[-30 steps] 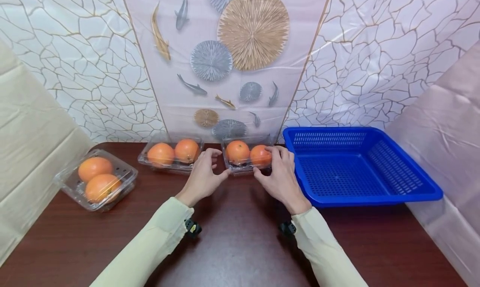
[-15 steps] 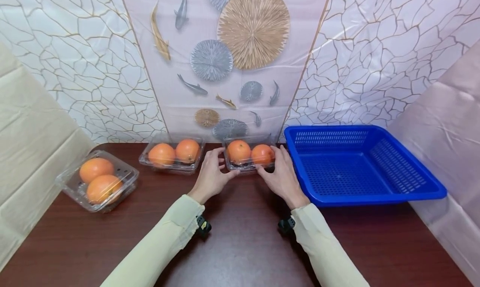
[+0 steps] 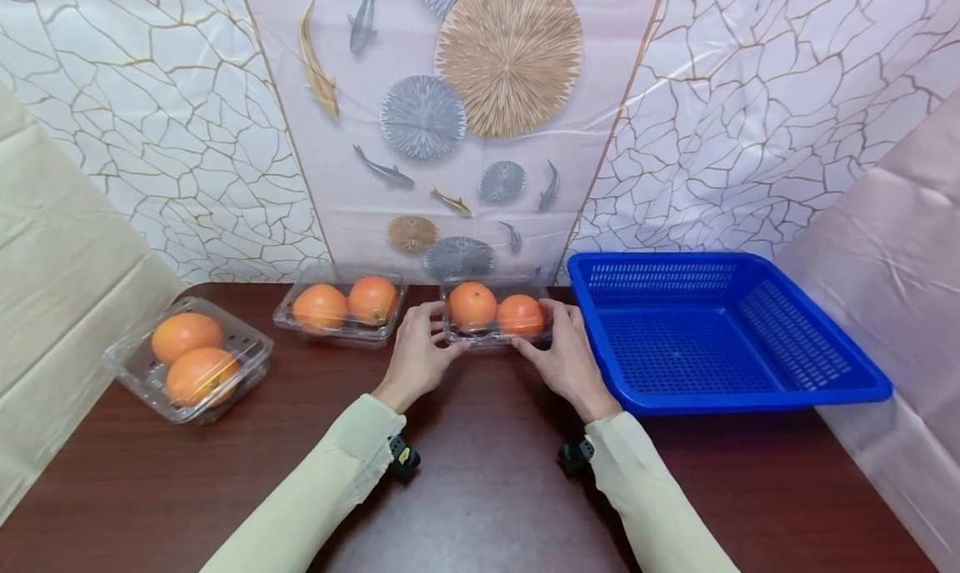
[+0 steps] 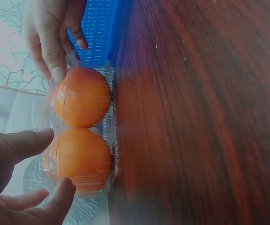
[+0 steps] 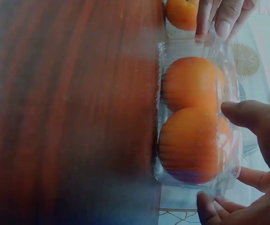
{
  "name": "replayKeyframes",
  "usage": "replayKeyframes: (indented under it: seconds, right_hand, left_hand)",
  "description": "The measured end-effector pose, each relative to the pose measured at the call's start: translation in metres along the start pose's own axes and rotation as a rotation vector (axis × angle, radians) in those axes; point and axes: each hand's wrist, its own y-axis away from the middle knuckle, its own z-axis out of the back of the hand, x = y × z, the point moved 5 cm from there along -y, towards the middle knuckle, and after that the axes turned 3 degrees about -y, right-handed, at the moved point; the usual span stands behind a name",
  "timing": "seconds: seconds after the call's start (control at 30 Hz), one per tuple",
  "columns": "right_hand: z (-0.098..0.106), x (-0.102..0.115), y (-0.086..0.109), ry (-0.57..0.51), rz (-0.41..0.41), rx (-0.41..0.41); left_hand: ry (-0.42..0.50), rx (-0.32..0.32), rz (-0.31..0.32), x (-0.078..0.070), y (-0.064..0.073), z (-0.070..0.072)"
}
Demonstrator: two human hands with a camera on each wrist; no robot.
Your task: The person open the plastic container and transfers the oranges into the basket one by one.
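Observation:
In the head view a clear plastic clamshell box (image 3: 491,338) with two oranges (image 3: 472,306) stands by the back wall. My left hand (image 3: 417,350) holds its left end, thumb at the front edge and fingers at the side. At the other end my right hand (image 3: 566,355) grips the right side in the same way. The left wrist view shows the left thumb and fingertips right at the box's lid (image 4: 107,131). In the right wrist view the right thumb lies against the box top, with the fingers (image 5: 208,208) round its end.
Left of my hands sits a second clamshell box (image 3: 352,333) with two oranges. A third box (image 3: 255,348), also with two oranges, stands at the far left. A blue plastic basket (image 3: 750,402) is close to my right hand. All rest on a dark wooden table (image 3: 480,490).
My left hand has moved right onto the left end of the middle box. The right hand has slid from over the orange to the box's right end. The other boxes stay put.

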Motion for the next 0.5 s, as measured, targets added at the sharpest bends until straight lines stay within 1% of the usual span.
replayKeyframes:
  seconds: [0.13, 0.3, 0.5]
  right_hand:
    - [0.0, 0.001, 0.004, -0.003, 0.002, 0.017]
    - [0.003, 0.003, 0.011, -0.001, 0.029, 0.014]
    - [0.004, 0.004, 0.017, -0.029, 0.045, 0.023]
  left_hand:
    - [0.005, -0.006, 0.008, 0.002, 0.006, 0.006]
    - [0.025, 0.019, 0.018, 0.003, 0.014, 0.011]
    - [0.01, 0.054, 0.021, 0.006, 0.019, 0.019]
